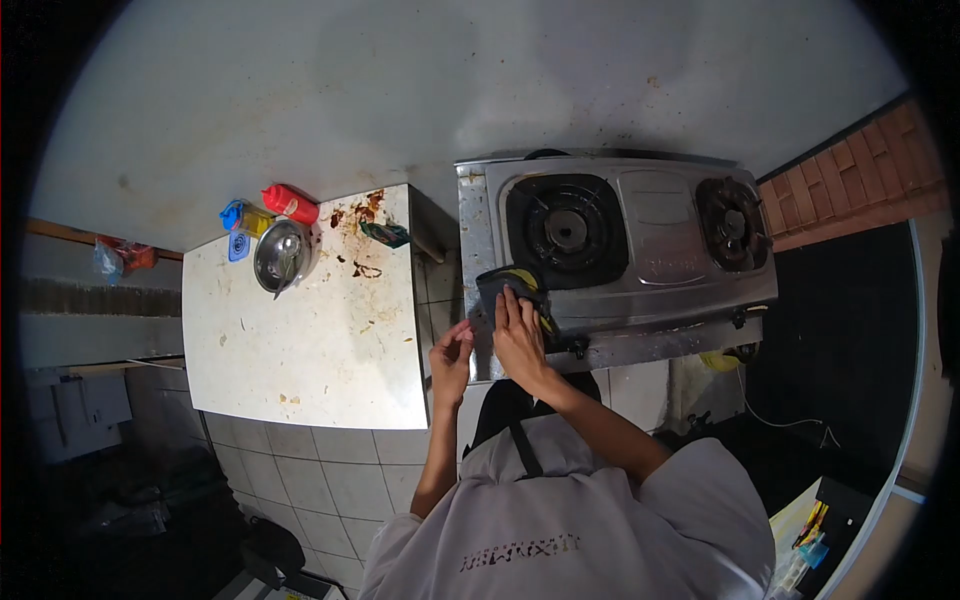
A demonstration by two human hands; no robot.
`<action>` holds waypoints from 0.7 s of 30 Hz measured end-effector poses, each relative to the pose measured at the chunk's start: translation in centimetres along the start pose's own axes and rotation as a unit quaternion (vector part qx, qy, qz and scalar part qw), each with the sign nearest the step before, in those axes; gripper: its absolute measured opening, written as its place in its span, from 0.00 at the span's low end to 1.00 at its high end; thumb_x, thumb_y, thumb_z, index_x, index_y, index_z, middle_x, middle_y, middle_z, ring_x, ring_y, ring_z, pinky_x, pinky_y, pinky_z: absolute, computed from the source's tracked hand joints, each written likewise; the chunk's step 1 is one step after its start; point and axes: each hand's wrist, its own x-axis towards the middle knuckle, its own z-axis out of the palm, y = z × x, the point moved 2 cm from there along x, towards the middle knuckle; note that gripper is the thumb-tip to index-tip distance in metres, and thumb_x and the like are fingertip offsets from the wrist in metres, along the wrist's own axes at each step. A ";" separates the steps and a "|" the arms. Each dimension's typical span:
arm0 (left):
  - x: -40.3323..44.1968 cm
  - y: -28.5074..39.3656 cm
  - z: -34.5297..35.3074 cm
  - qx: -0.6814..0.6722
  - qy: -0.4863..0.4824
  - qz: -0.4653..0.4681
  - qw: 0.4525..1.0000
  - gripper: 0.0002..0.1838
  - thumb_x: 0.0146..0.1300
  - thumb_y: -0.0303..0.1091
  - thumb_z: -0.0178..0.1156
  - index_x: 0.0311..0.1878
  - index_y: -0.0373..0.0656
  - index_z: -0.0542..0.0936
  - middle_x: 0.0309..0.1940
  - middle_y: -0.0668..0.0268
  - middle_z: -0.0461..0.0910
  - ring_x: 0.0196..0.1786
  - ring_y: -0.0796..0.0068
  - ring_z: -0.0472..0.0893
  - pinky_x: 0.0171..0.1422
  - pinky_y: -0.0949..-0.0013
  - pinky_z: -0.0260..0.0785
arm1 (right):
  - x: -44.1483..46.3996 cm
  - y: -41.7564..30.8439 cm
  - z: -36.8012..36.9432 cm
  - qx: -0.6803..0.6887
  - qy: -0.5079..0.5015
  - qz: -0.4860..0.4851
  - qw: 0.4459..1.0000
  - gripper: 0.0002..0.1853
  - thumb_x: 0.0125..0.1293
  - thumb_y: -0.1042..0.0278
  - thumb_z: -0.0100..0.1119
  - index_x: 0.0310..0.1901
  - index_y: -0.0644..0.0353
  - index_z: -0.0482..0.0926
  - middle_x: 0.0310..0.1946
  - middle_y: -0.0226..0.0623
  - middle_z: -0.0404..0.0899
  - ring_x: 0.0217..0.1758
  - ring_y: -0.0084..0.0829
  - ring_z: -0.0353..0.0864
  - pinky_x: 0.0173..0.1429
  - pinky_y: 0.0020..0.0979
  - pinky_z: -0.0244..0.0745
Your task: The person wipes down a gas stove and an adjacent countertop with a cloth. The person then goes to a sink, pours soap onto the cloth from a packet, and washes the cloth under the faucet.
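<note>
My right hand [520, 340] presses down on a folded dark cloth with yellow patches [497, 284], its fingers extended over the fabric. The cloth lies on the front left corner of the steel gas stove [655, 225], just below the left burner [566, 230]. Part of the cloth is hidden under the fingers. Close to the stove's left edge, my left hand [452, 360] is raised with loosely curled fingers, and nothing shows in it.
To the left stands a stained white table [310, 350]. It bears a metal bowl [268, 262] with a spoon, a red bottle [290, 204], a blue-capped bottle [245, 218] and a green packet [385, 234]. The right burner [733, 224] sits near a brick section [850, 185].
</note>
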 end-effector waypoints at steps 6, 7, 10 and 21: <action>0.3 -0.2 -0.7 -0.019 0.007 -0.011 1.000 0.18 0.67 0.35 0.58 0.55 0.33 0.76 0.42 0.65 0.80 0.46 0.80 0.77 0.55 0.76 0.67 | 0.3 -0.7 0.4 -0.023 -0.005 0.058 0.998 0.37 0.50 0.74 0.60 0.62 0.80 0.60 0.65 0.59 0.58 0.59 0.49 0.64 0.61 0.42 0.62; 0.5 -0.5 -0.9 -0.020 0.008 -0.011 1.000 0.18 0.67 0.35 0.58 0.55 0.33 0.76 0.42 0.65 0.80 0.46 0.80 0.77 0.55 0.76 0.67 | 0.4 -0.7 0.4 -0.024 -0.009 0.065 0.998 0.37 0.50 0.75 0.59 0.62 0.81 0.59 0.65 0.60 0.58 0.59 0.49 0.65 0.61 0.42 0.62; 0.8 -1.1 -1.2 -0.028 0.007 0.004 1.000 0.18 0.67 0.35 0.58 0.55 0.32 0.75 0.42 0.65 0.80 0.47 0.80 0.77 0.56 0.76 0.66 | 1.3 -1.0 -0.2 -0.046 -0.028 0.060 0.997 0.34 0.51 0.77 0.56 0.61 0.83 0.59 0.63 0.63 0.60 0.56 0.48 0.67 0.61 0.41 0.63; 2.2 -1.7 -1.2 -0.031 -0.008 -0.009 0.999 0.20 0.68 0.31 0.55 0.59 0.28 0.70 0.46 0.57 0.79 0.55 0.69 0.76 0.63 0.68 0.65 | 4.4 -1.5 -0.6 -0.024 -0.016 0.063 0.998 0.31 0.51 0.85 0.50 0.60 0.86 0.58 0.60 0.69 0.62 0.55 0.50 0.69 0.59 0.40 0.67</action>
